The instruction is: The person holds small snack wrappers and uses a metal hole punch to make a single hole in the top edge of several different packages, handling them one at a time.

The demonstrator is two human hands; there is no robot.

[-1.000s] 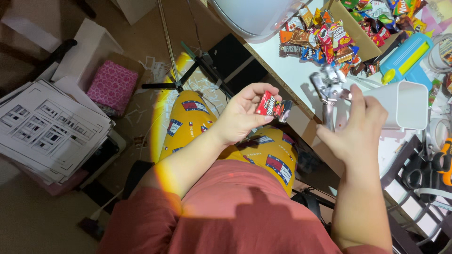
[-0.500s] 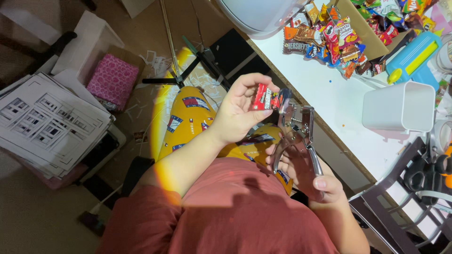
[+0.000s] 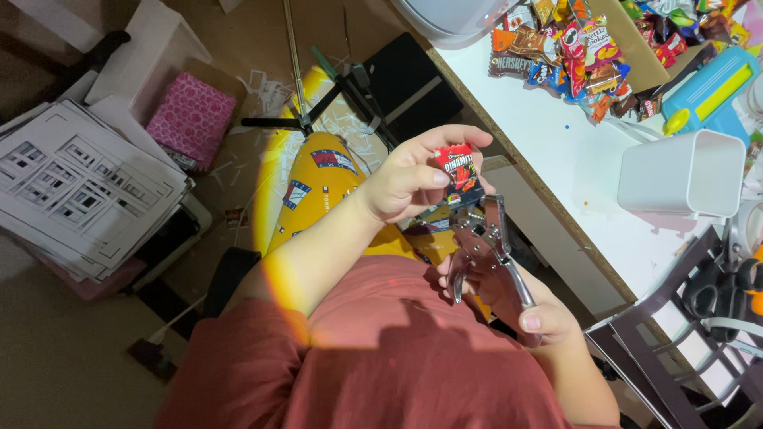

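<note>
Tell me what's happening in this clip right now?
A seated person holds a small red snack packet in the left hand, with a metal hole punch gripped in the right hand. The punch's head meets the packet's lower edge. Beside them, a white table carries a pile of miniature snack packets and a white cup.

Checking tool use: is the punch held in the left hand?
No, the right hand grips the metal punch; the left hand holds a small red packet.
</note>
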